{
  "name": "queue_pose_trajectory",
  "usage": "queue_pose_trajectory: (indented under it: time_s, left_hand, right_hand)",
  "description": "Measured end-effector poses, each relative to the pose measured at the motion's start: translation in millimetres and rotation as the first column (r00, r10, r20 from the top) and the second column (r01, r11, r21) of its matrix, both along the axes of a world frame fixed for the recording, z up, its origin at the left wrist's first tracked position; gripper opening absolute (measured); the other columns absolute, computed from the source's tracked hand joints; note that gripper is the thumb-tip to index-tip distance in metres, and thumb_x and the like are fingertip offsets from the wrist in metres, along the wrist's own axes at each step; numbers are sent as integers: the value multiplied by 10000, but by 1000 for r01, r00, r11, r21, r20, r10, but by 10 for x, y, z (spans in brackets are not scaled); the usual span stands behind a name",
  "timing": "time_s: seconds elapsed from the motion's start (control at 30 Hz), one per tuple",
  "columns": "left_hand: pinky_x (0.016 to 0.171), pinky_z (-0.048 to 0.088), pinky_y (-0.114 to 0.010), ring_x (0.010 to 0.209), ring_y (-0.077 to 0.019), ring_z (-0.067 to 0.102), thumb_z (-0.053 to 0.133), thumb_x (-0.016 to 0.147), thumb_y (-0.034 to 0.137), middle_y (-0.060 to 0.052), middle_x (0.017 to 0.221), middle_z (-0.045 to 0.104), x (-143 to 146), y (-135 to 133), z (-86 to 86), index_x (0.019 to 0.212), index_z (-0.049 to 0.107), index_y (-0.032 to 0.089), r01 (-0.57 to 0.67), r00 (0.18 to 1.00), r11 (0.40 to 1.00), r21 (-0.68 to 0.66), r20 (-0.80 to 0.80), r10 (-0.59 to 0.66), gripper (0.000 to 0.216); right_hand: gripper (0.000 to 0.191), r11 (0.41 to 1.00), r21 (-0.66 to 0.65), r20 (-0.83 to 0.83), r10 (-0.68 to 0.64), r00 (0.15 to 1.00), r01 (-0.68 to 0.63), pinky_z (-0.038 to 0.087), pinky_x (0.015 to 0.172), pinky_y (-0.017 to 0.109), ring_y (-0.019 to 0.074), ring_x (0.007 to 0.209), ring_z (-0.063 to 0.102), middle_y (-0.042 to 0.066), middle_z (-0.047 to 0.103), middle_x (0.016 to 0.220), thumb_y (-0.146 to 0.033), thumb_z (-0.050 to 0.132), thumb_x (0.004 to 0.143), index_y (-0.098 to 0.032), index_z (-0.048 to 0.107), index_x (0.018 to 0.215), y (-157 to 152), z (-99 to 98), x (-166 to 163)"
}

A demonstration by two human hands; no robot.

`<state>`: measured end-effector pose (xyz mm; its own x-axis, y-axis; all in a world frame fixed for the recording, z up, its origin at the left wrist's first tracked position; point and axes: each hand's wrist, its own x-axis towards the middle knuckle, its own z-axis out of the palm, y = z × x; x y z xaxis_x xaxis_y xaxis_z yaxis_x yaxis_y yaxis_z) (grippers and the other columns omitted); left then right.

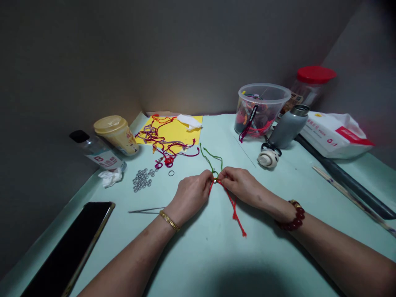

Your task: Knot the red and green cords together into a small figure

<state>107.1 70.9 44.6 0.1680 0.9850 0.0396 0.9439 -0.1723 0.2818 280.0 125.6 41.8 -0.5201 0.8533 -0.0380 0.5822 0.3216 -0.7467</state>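
Note:
My left hand (194, 189) and my right hand (241, 184) meet over the middle of the table, thumbs and forefingers pinched. Between them sits a small silvery bead on a red cord (231, 202), whose knotted ends trail toward me. A green cord (216, 158) runs away from the same spot, with two loose ends lying on the table. Each hand pinches the red cord on its own side of the bead; the fingertips partly hide the join. Tweezers (144, 211) lie just left of my left wrist, near a ring (171, 173) and a heap of small metal rings (142, 180).
Left stand a bottle (103, 156), a yellow cup (119, 134) and a dark phone (68, 247). Behind, cords cover yellow paper (182, 138). Right are a clear tub (262, 107), a grey flask (289, 128), a white tape-measure-like object (267, 159) and a white package (334, 134).

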Motion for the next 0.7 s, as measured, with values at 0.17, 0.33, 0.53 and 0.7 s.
queue_pose_trajectory:
  time_s: [0.17, 0.33, 0.53, 0.7]
  left_hand:
    - [580, 330, -278, 715, -202, 665, 394, 966, 249, -3, 787, 709, -1, -6, -18, 1006, 564, 238, -3, 1000, 1000, 16, -14, 3, 174]
    - [579, 329, -277, 707, -200, 662, 393, 968, 257, -4, 791, 709, -15, -10, -33, 1011, 562, 236, 9, 1000, 1000, 21, -11, -9, 176]
    - [580, 341, -273, 711, -198, 657, 382, 977, 279, -7, 795, 704, -17, -4, -21, 1005, 565, 235, 20, 1000, 1000, 10, -17, -20, 190]
    - [602, 374, -273, 733, -198, 659, 377, 979, 279, -17, 817, 707, -11, -7, 5, 1014, 571, 230, 21, 1000, 1000, -11, -11, -21, 204]
  right_hand:
    - [136, 998, 28, 23, -50, 998, 49, 317, 577, 228, 121, 599, 473, -22, 592, 656, -114, 481, 801, -191, 590, 779, -59, 1, -20]
    - [204, 999, 48, 9, -3, 1000, 2, 319, 593, 228, 117, 588, 463, -27, 591, 647, -75, 456, 802, -191, 623, 811, -60, 10, -22]
    - [270, 999, 30, -16, 44, 999, -43, 362, 652, 236, 133, 663, 524, 5, 659, 740, -57, 441, 806, -178, 679, 846, -30, 34, -1]
    - [278, 998, 27, -34, 49, 998, -49, 381, 670, 245, 145, 695, 553, 16, 681, 771, -74, 436, 808, -182, 690, 840, -24, 38, 5]
